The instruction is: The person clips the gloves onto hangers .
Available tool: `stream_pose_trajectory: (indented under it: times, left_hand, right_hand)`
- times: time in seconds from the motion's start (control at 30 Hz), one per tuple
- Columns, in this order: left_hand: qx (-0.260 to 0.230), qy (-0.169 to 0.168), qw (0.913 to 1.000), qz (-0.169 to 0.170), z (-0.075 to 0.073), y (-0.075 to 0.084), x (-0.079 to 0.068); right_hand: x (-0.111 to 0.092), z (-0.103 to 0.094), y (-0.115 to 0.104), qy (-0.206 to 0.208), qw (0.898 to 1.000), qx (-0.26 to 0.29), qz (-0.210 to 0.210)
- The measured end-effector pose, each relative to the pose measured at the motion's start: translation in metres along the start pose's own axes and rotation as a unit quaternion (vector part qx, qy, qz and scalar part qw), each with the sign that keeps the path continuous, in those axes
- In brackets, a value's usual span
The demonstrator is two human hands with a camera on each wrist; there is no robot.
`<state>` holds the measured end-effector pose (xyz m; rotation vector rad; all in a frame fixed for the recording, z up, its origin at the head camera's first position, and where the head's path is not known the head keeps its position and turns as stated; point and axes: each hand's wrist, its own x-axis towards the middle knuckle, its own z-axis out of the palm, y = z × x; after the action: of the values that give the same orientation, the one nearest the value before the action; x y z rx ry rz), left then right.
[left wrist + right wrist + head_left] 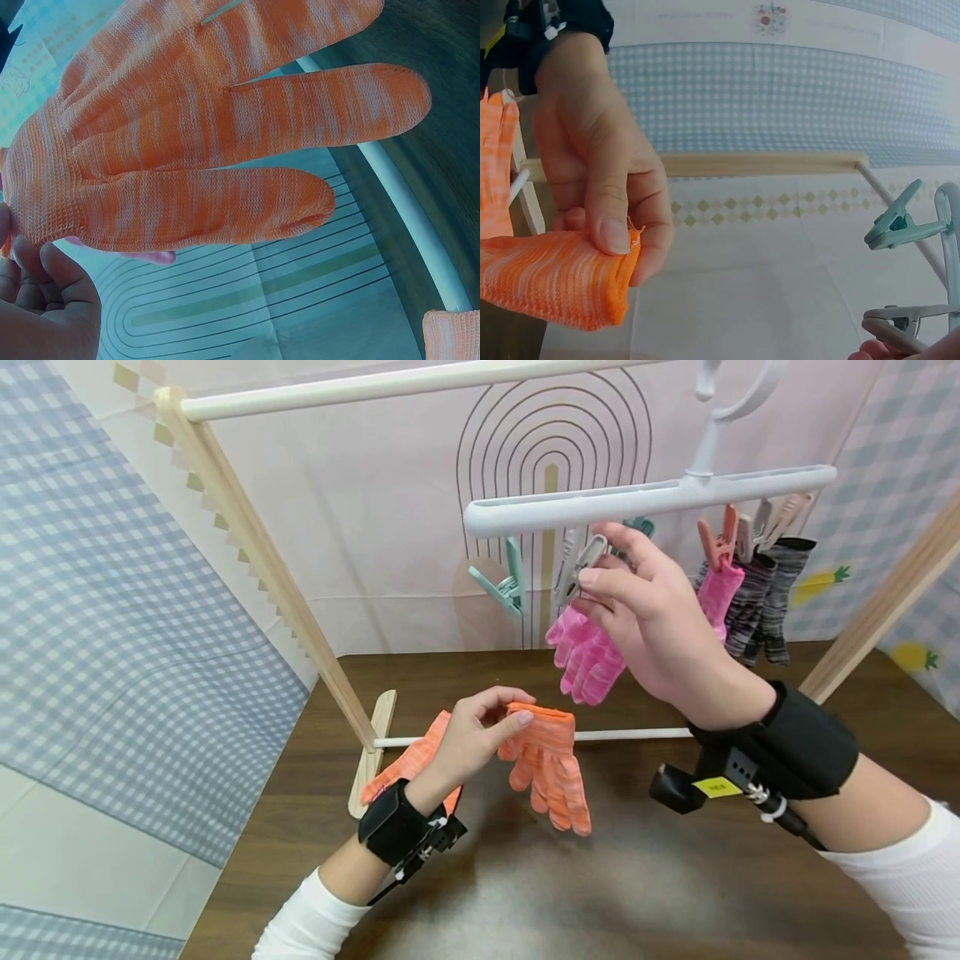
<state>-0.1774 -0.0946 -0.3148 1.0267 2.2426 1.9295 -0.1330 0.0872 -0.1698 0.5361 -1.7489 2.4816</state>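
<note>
My left hand [468, 739] pinches the cuff of an orange knitted glove [553, 768] between thumb and fingers, and the glove's fingers hang down. In the right wrist view the cuff's edge [619, 289] shows under the thumb. Higher up, my right hand [667, 627] pinches a grey clothespin [591, 556] just below the white hanger [577, 510]. To the left of it on the hanger is a green clothespin [506, 585] with nothing in its jaws. A pink glove [592, 660] hangs beside my right hand, partly hidden by it.
Another orange glove [420, 756] lies behind my left forearm. Further right a pink clothespin [720, 535] holds pink knitwear, with dark striped socks [783, 593] beyond. A white rail [420, 385] on wooden posts [255, 552] frames the hanger, over a brown table [637, 877].
</note>
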Motion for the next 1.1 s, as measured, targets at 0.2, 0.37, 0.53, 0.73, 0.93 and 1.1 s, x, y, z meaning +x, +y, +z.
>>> stream_pose_trajectory:
  times: [0.2, 0.37, 0.53, 0.73, 0.93, 1.1]
  left_hand:
    - [-0.005, 0.001, 1.0, 0.003, 0.0, 0.0006, -0.0009]
    - [-0.007, 0.004, 1.0, 0.005, -0.0007, 0.0001, -0.0012]
    - [-0.005, 0.006, 1.0, 0.005, -0.0016, -0.0002, -0.0013]
    - [-0.005, 0.008, 0.9998, 0.018, -0.0023, 0.0018, -0.0005]
    - [-0.017, 0.001, 0.9995, 0.028, -0.002, 0.0047, 0.0009]
    - [-0.018, -0.006, 0.9994, 0.028, 0.0005, 0.009, 0.0037]
  right_hand:
    - [0.0023, 0.0004, 0.001, 0.002, 1.0, 0.014, -0.007]
    - [0.0017, -0.0001, 0.0014, 0.005, 1.0, 0.024, -0.018]
    - [0.0006, -0.0004, 0.0017, 0.014, 0.999, 0.028, -0.021]
    - [0.001, 0.0004, 0.0014, 0.02, 0.999, 0.012, -0.031]
    - [0.002, 0.0004, 0.0002, 0.018, 0.999, -0.025, -0.042]
    - [0.0008, -0.0016, -0.0004, 0.039, 0.997, -0.051, -0.052]
